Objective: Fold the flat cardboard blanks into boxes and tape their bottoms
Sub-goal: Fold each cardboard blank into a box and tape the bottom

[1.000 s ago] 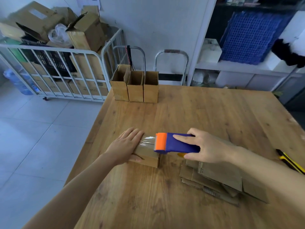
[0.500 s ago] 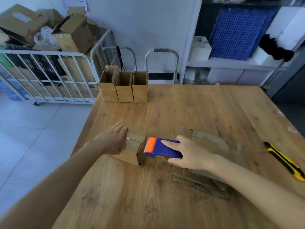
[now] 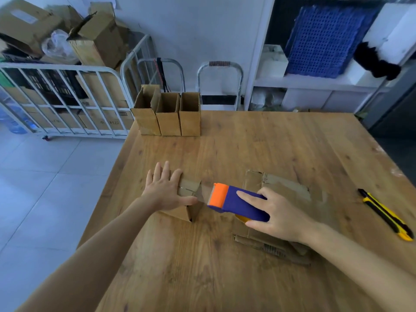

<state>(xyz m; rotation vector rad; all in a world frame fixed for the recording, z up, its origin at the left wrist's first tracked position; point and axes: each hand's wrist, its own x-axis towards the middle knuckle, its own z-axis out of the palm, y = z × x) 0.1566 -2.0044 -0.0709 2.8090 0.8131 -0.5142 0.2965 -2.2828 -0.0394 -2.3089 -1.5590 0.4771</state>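
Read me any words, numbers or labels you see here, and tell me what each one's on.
Dark print on the carton behind the white rail: too blurred to read.
White label on the top-left carton: too small to read.
No text visible on the tape dispenser, utility knife or folded boxes.

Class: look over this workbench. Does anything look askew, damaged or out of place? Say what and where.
Two things. The stack of flat blanks beneath the right hand lies skewed, its edges ragged. In the far row, the leftmost box has flaps splaying outward.
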